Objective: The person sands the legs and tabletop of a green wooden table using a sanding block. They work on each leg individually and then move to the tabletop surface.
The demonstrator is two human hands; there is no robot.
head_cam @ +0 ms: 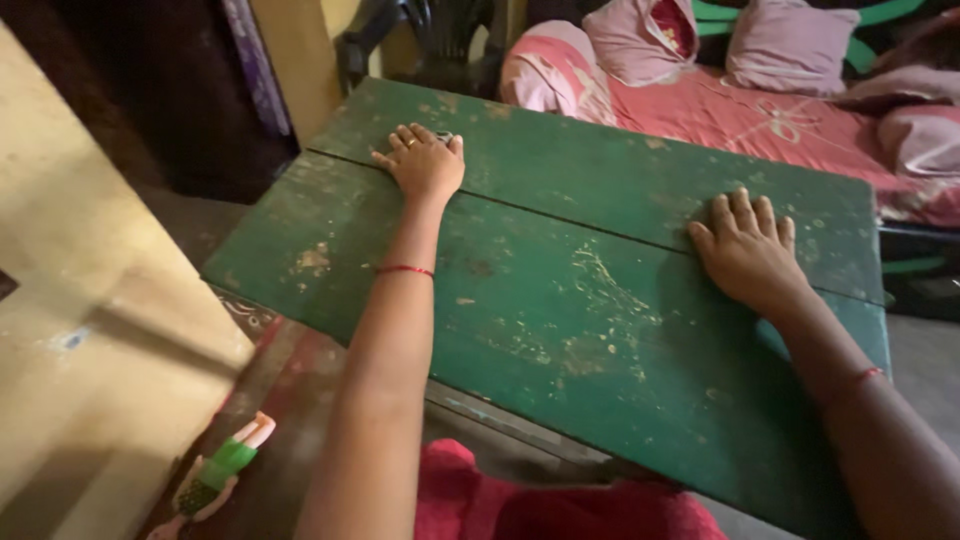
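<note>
A worn green wooden tabletop (560,300) with chipped paint fills the middle of the head view. My left hand (424,160) lies flat on it near the far left, fingers loosely apart, a ring on one finger and a red thread at the wrist. My right hand (748,250) rests palm down on the right part of the board, fingers spread. Neither hand holds anything. Both forearms reach across the board from the near edge.
A bed with a pink sheet (760,120) and pink pillows (790,45) stands behind the table. A dark plastic chair (430,40) sits at the back. A yellow wall (90,300) runs along the left. A small doll (215,480) lies on the floor, red cloth (560,505) in my lap.
</note>
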